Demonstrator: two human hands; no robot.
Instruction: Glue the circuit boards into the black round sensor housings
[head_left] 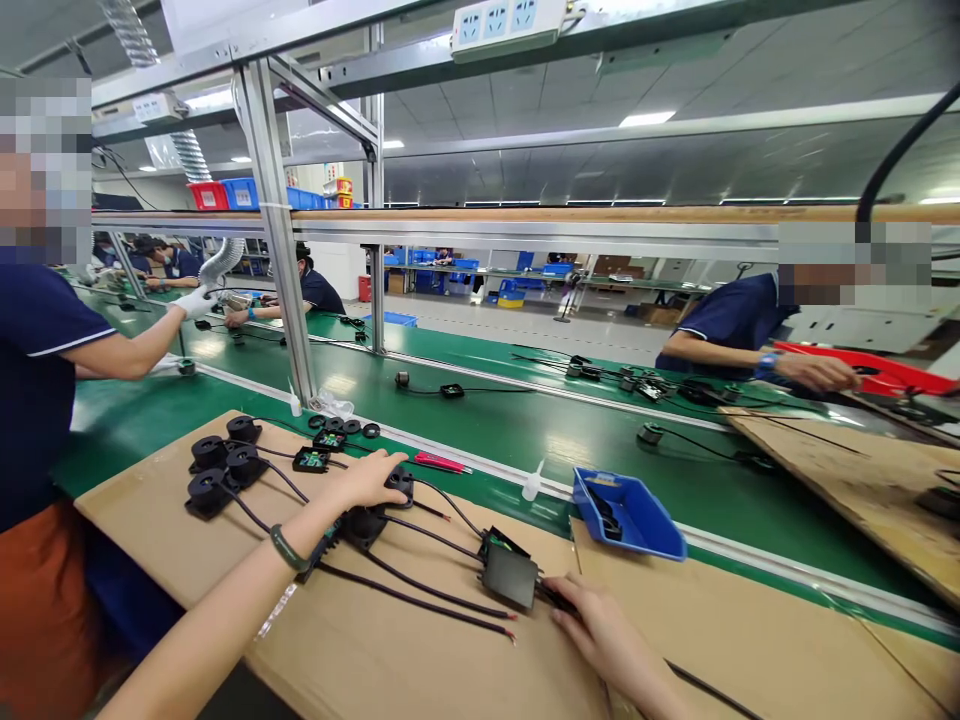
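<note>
My left hand [377, 480] has its fingers wrapped over a black round device [400, 484] on the cardboard [420, 640]. Another black device [364, 525] lies just below it, with cables running right. Near the cardboard's middle, my right hand [589, 620] pinches a black cable beside a flat black square cover [510, 573]. An open black box with a green circuit board [504, 543] sits against that cover. Several black round devices [212, 488] with cables stand at the left of the cardboard, near two small open boxes [310, 459].
A blue bin [628, 515] holds black parts at the right. A red cutter [442, 462], black rings [370, 430] and a white bottle [532, 484] lie on the green bench [480, 425]. A metal post [281, 240] rises behind. Other people stand left and right.
</note>
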